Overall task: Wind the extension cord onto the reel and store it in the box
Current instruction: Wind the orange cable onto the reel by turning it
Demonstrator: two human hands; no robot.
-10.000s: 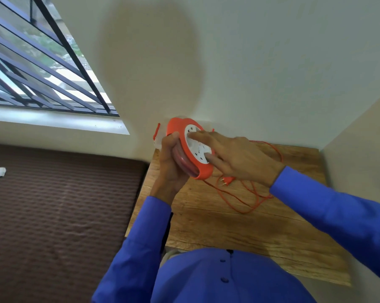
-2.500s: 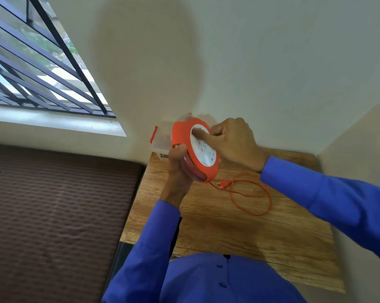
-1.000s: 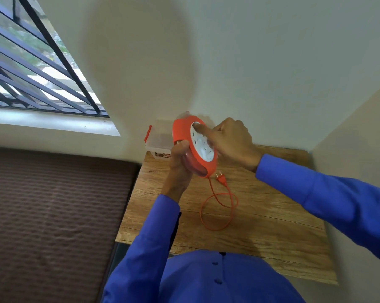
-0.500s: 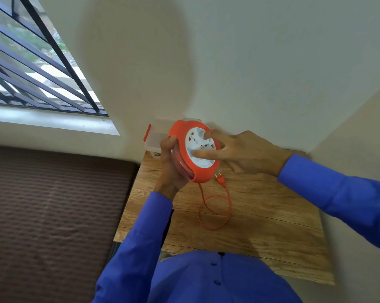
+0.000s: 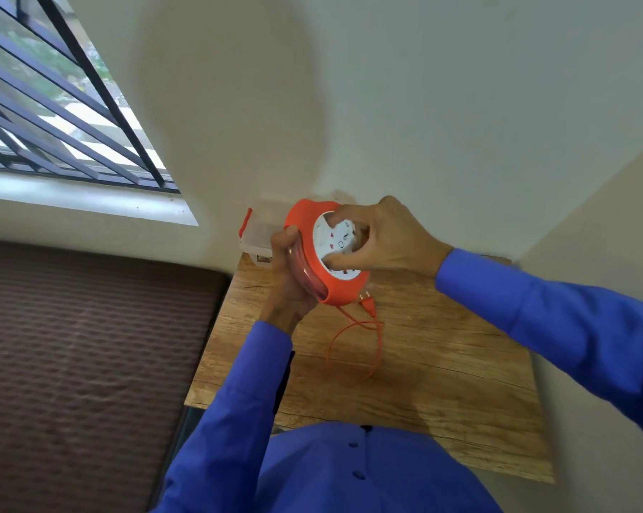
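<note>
An orange cord reel (image 5: 305, 231) with a white socket face is held upright above the wooden table (image 5: 442, 364). My left hand (image 5: 286, 275) grips its back and rim from the left. My right hand (image 5: 383, 238) has its fingers pressed onto the white face. A short loop of thin orange cord (image 5: 353, 346) hangs from the reel's bottom onto the table, and its plug (image 5: 368, 305) dangles just under the reel. A clear plastic box (image 5: 257, 238) with a red latch stands behind the reel at the table's back left corner.
The table sits in a corner, with walls behind and to the right. A brown ribbed mattress (image 5: 83, 364) lies to the left, below a barred window (image 5: 53, 116). My blue shirt fills the bottom of the view.
Over ten seconds the pile of loose cord on the table has shrunk to one short loop. In the last half second my right hand has turned on the white face, fingers now curled at its top.
</note>
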